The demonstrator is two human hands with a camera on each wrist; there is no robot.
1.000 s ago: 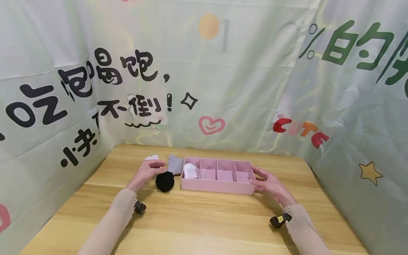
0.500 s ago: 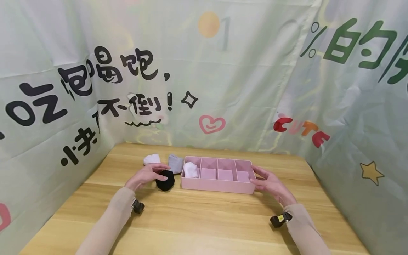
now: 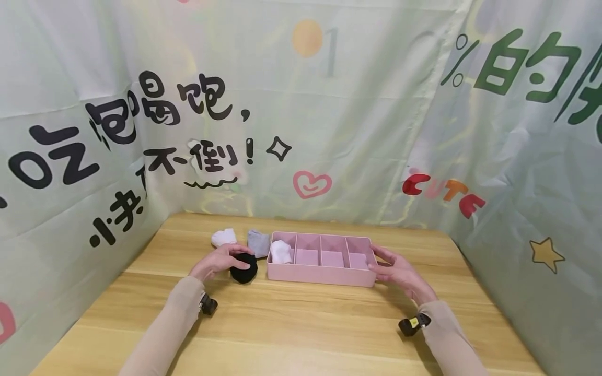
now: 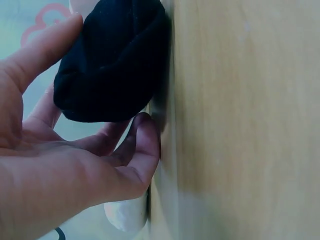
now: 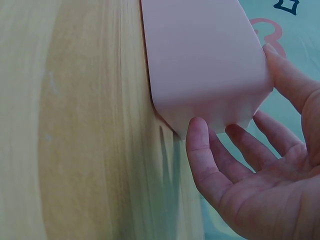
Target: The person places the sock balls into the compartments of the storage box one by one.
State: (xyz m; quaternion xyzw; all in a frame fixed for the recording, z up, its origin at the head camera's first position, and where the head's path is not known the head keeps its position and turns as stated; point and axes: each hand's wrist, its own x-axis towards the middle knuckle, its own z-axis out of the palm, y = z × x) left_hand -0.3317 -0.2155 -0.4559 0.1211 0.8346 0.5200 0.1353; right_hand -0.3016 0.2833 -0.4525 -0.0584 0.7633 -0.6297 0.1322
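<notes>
In the head view, the left hand [image 3: 221, 261] hides the left side of the black bundle [image 3: 245, 271], and the front wall of the pink box [image 3: 321, 275] hides the bottom of the white bundle [image 3: 281, 251] within. Both sleeves [image 3: 162, 331] run off the bottom edge; a green printed character [image 3: 590, 107] is cut by the right. In the left wrist view, the top edge crops the black bundle; in the right wrist view, the same edge crops the pink box.

Box [image 3: 321, 274] on table [image 3: 301, 324], bundle [image 3: 281, 251] in leftmost compartment [image 3: 285, 237], three bundles [image 3: 258, 244] left of box
</notes>
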